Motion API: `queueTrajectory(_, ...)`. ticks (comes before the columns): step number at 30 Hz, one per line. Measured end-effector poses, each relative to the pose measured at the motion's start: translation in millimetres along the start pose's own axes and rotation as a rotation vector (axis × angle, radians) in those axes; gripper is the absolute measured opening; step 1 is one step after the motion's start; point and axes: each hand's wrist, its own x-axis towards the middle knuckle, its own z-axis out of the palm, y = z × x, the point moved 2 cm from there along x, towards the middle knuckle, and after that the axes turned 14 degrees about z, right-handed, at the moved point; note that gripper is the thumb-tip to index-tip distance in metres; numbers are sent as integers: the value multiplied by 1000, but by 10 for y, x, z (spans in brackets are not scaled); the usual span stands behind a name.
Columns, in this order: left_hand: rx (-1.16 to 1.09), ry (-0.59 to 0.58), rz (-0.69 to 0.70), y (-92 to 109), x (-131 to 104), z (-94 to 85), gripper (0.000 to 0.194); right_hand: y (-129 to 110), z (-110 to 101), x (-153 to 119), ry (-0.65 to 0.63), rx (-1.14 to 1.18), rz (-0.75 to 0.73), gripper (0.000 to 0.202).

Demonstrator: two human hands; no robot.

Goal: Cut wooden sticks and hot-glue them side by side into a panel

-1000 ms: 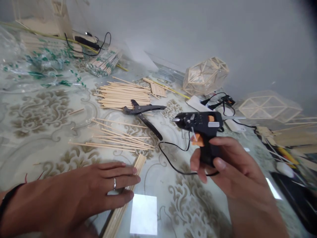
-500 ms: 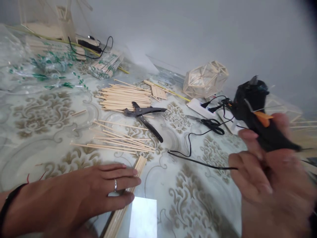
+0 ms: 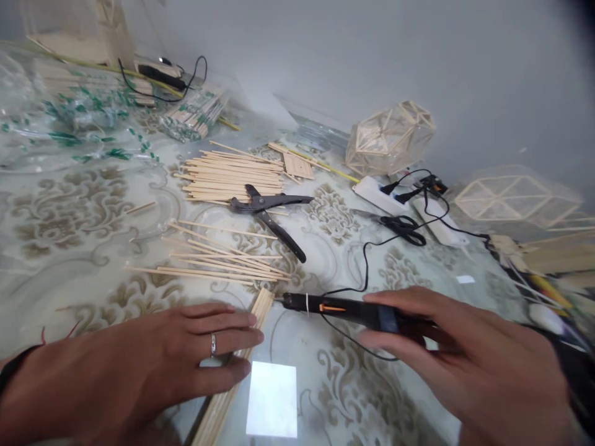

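Applying glue, or lining up for it, at the far end of the sticks: step in hand, as judged from the pose. Next move calls for a steady nozzle and an unmoving bundle.

Item: right hand (image 3: 483,362). Fingers grasping a black plastic glue gun (image 3: 360,313) with an orange inset, parted only by its thickness; lower fingers hidden. Gun turned on its narrow side, pointing leftward from the fingers; metal nozzle (image 3: 278,298) at the bundle's end, contact or slight gap not clear.

Item: left hand (image 3: 171,347), silver ring (image 3: 213,344) worn. Fingers extended, slightly spread, laid across a bundle of slender pale wooden sticks (image 3: 220,406); clasping or merely pressing, cannot tell, the underside being hidden. Bundle's end projecting beyond the fingertips.

Item: loose thin wooden sticks (image 3: 232,256), beyond the left fingers.

Item: black-handled metal cutter (image 3: 281,234), past both sets of fingers, between them, against a larger pile of pale sticks (image 3: 227,176).

Item: black-handled scissors (image 3: 395,223), beyond the right fingers.

Support: glossy pale tabletop (image 3: 311,347), brown floral pattern.
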Motion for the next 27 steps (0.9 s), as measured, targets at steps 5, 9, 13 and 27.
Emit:
queueTrajectory(5,-16,19,-9,-5,-38,37,74,-133,70,103,-17,49,-112,25)
queueTrajectory(9,-21,4,-5,-14,-24,31,72,-79,153,109,-212,110,95,35)
queueTrajectory(13,-22,13,0,-34,-16,50,73,-27,272,80,-375,277,273,26)
queueTrajectory(27,-69,28,-17,-51,-77,287,73,-72,236,93,-171,254,134,16)
